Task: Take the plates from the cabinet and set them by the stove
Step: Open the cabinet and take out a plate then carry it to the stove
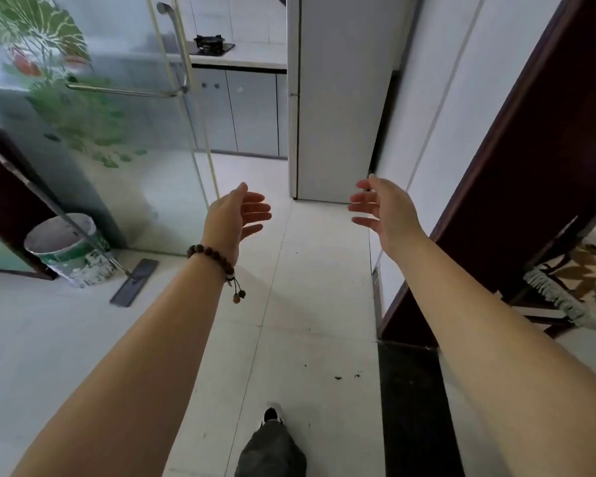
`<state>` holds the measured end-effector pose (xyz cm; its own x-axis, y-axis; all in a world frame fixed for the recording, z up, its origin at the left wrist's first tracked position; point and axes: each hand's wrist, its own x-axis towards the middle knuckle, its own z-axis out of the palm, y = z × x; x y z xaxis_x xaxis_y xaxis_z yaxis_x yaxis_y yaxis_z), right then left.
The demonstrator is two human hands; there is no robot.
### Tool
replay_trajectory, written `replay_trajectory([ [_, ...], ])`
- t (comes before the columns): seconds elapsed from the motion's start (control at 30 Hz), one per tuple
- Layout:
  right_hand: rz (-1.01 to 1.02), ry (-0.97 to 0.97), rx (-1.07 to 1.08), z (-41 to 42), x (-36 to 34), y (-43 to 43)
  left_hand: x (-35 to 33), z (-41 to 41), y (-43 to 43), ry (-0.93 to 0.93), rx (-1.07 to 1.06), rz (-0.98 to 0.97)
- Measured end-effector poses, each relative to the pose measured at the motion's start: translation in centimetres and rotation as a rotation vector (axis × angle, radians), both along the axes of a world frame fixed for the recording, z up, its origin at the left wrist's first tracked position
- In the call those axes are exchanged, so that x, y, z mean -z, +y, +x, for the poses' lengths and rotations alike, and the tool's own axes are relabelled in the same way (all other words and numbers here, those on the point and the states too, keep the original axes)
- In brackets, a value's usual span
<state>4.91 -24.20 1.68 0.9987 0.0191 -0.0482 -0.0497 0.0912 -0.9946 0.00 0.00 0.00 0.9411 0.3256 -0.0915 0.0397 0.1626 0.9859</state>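
My left hand (236,215) and right hand (382,208) are empty, fingers loosely spread, so I'd head straight for the cabinet (252,111) below the stove (210,44).

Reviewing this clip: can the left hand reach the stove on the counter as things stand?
Probably not. The left hand hovers open over the floor, while the stove sits on the far counter. Nothing blocks the way; it simply looks too far off.

One wide-angle view is taken from head height, tilted forward and down; the floor (324,270) is seen below, the stove (210,43) far ahead at the top.
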Motion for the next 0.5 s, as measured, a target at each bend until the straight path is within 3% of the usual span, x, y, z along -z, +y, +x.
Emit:
replay_trajectory([
  [0.5,0.019,0.095,0.048,21.7,4.5,7.1,4.1,22.2,6.3,0.108,-0.018,-0.047],
])
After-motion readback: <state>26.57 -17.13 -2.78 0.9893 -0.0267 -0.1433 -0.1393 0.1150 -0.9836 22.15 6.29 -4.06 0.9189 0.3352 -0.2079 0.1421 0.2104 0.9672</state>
